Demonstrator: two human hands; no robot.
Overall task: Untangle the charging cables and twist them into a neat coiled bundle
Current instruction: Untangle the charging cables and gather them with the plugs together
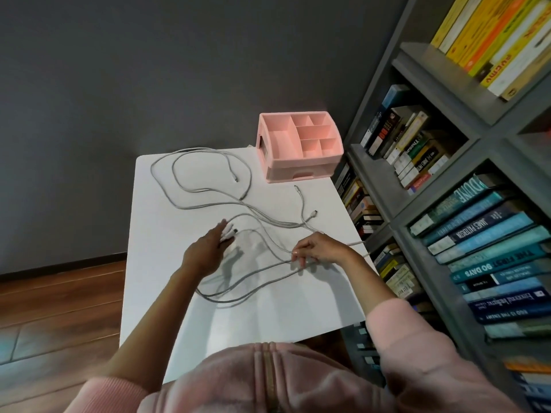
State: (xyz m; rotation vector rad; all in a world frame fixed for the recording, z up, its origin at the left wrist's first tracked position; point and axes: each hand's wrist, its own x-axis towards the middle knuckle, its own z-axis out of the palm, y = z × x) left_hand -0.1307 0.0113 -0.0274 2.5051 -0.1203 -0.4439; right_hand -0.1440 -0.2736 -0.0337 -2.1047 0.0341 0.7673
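Note:
Several pale grey charging cables (pixel 208 204) sprawl in loose, crossing loops over the white table (pixel 283 308). Loose plug ends lie near the organizer and at the right (pixel 313 214). My left hand (pixel 208 248) reaches forward with fingers straight, its fingertips on a small bunch of plug ends (pixel 229 234). My right hand (pixel 316 248) pinches a cable strand (pixel 262 269) between thumb and fingertips, lifting it slightly off the table. A low cable loop (pixel 220 299) curves under my left forearm.
A pink compartment organizer with a drawer (pixel 298 144) stands at the table's far right corner. A grey bookshelf full of books (pixel 447 219) runs close along the right side. Dark wall behind, wooden floor (pixel 59 308) to the left.

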